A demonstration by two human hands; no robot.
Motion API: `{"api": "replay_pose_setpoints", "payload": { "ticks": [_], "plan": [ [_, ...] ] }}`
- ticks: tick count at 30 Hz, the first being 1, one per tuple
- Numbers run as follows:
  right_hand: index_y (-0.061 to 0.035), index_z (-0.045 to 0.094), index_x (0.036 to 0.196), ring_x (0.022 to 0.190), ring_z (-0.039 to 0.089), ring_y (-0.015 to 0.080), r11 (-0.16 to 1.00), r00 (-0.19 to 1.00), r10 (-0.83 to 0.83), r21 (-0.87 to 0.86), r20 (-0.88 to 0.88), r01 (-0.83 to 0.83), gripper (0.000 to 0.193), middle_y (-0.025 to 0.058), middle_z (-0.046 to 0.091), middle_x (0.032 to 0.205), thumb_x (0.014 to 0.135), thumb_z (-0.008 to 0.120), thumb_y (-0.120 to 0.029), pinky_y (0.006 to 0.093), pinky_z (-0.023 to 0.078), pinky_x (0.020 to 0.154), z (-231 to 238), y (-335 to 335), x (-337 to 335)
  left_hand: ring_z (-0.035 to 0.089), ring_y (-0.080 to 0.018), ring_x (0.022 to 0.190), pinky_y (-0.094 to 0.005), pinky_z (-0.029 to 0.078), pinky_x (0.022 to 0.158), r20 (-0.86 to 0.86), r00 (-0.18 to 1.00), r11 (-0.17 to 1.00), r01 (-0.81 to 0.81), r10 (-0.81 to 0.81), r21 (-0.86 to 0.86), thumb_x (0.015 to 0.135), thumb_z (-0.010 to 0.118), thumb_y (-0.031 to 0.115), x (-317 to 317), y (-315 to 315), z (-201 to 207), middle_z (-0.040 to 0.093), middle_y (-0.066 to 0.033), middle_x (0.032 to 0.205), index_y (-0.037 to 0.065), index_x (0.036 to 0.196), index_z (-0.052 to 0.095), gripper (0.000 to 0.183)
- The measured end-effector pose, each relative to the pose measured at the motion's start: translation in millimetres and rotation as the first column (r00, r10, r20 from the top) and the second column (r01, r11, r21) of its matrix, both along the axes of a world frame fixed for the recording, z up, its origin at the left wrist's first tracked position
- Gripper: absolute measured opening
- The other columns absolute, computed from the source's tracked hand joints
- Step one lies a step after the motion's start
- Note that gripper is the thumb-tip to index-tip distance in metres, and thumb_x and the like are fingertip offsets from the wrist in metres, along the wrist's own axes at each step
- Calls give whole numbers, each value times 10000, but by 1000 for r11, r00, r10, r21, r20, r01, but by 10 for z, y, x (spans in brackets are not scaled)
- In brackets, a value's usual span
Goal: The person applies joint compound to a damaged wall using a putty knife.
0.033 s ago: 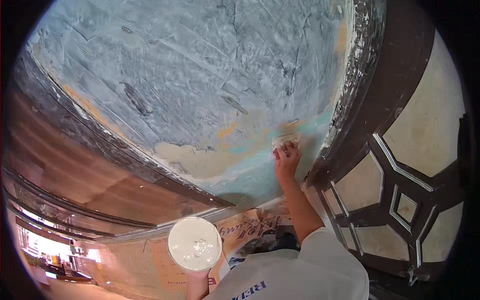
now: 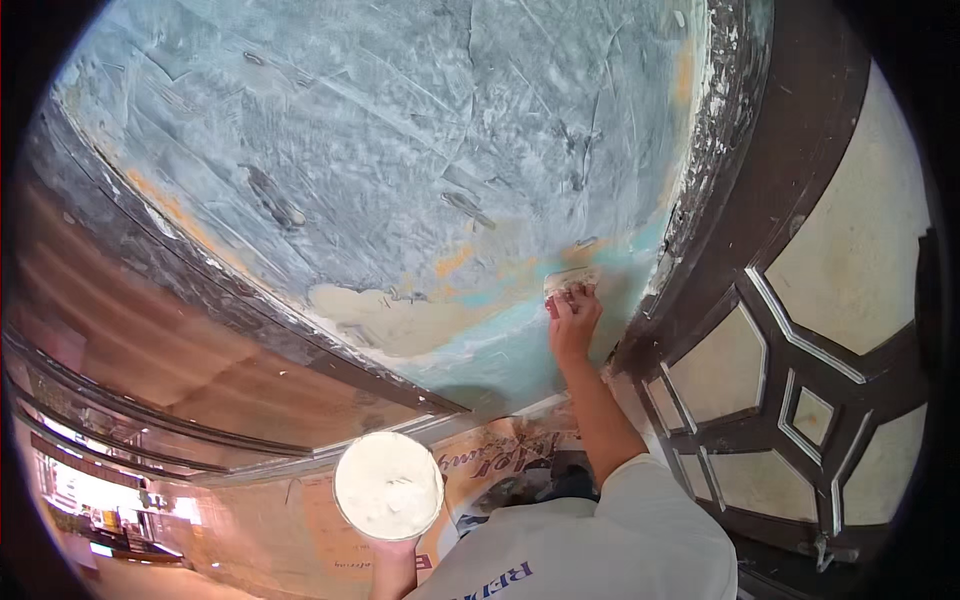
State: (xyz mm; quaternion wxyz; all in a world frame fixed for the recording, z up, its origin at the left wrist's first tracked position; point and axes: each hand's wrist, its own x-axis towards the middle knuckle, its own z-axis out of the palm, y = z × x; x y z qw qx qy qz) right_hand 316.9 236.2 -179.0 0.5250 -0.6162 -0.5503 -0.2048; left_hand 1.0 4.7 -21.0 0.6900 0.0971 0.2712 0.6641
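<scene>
A round tub of creamy white paste (image 2: 388,487) rests on my left hand (image 2: 394,547), which supports it from below at the lower middle; most of those fingers are hidden under it. My right hand (image 2: 574,318) is closed around a wide putty knife (image 2: 571,281) with a pale, smeared blade and a bit of red at its grip. That blade lies against the lower right part of a patchy grey-blue wall (image 2: 400,150). Around it the surface shows turquoise, and a beige patch of filler (image 2: 385,318) spreads to the left.
Dark, paint-flecked trim (image 2: 700,170) borders the wall on the right, beside a dark panel with pale geometric insets (image 2: 712,370). A brown glossy wooden surface (image 2: 150,310) runs along the left. Printed sheeting (image 2: 500,450) covers the floor below the wall.
</scene>
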Motion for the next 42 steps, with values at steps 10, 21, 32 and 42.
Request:
{"api": "replay_pose_setpoints", "payload": {
  "ticks": [10,21,32,42],
  "plan": [
    [-183,673,1044,1144,460,369,998,993,-66,3,94,66,359,100,541,1194,725,757,-43,494,413,938,-85,-173,175,422,-358,1320,-572,333,1086,267,962,998,56,-61,26,911,403,606,133,83,58,412,-124,1470,118,1438,396,718],
    [-16,610,989,829,640,261,910,704,226,-113,-673,-400,216,127,645,897,849,682,-164,367,509,747,595,-756,476,442,-370,1295,-574,366,1063,221,973,993,47,-70,110,942,405,535,203,-10,-32,433,-149,1443,94,1422,406,652],
    [-13,643,970,703,622,221,875,738,114,-285,-665,-392,380,103,660,774,805,742,-341,364,498,660,238,-165,548,414,-357,1328,-561,321,1097,140,989,993,31,-47,117,919,385,589,331,-22,-98,405,-117,1475,125,1448,382,703],
    [-25,609,1115,786,611,122,760,234,96,-81,-967,-645,333,21,649,906,883,689,-249,261,505,675,64,-625,616,423,-356,1320,-563,343,1083,-225,974,972,38,16,232,930,375,582,528,-89,-146,417,-117,1465,138,1437,399,674]
  ]
}}
